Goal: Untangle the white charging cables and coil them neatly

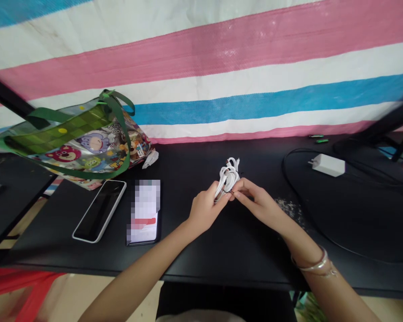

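A coiled white charging cable (229, 175) is held above the black table, its loops and plug ends pointing away from me. My left hand (206, 205) is closed round the near end of the coil, thumb on top. At the coil's near right side, my right hand (255, 201) pinches with thumb and forefinger at a thin dark tie (228, 192) that crosses the loops. The fingertips of both hands almost meet there and partly hide the tie. A bracelet circles my right wrist.
Left of my hands lie a lit phone (144, 210) and a white-cased dark phone (100, 211). Behind them stands a clear cartoon bag (97, 147) with green handles. A white charger (328, 165), black cord (297, 192) and green batteries (321, 141) are on the right. Striped sheeting (201, 67) hangs behind.
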{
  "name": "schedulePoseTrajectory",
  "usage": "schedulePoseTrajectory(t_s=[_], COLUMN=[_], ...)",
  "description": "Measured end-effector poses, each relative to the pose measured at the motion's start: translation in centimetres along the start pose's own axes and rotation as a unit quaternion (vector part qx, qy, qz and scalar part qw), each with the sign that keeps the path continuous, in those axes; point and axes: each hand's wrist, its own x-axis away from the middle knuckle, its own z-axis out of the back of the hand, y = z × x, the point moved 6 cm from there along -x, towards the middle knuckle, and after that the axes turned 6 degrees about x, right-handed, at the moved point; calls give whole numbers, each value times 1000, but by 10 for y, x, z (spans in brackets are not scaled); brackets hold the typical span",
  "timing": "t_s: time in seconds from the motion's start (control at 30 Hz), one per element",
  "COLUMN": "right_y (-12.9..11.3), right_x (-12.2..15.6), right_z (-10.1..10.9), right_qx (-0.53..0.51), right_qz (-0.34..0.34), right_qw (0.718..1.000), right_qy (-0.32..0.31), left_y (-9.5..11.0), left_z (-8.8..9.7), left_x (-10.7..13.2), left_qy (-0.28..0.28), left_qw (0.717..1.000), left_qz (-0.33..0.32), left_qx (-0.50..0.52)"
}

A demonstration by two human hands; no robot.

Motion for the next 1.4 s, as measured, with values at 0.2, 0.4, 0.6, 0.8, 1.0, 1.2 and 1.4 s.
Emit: schedulePoseTrajectory(t_s=[0.2,0.4,0.6,0.8,1.0,1.2,1.4], right_y=[0,2,3,1,-2,-3,-8], right_x=[1,1,2,3,4,5,4], right_z=[-6,-3,-3,-3,-3,-3,-2], right_qx=[-14,25,10,9,17,25,13], right_qz=[-24,-30,-31,-22,-33,-30,-16], right_qw=[999,999,999,999,999,999,1000], right_qy=[-43,-23,-26,-26,-32,-33,-17], left_y=[0,-2,-2,0,0,-1,-1], left_z=[0,0,1,4,4,9,7], left_x=[-1,-1,-2,-1,-1,-2,-2], left_qy=[6,15,19,30,37,53,39], left_qw=[999,997,994,992,991,993,995], left_qz=[-12,-21,-26,-23,-18,-1,-4], left_qx=[-34,-67,-104,-124,-126,-109,-95])
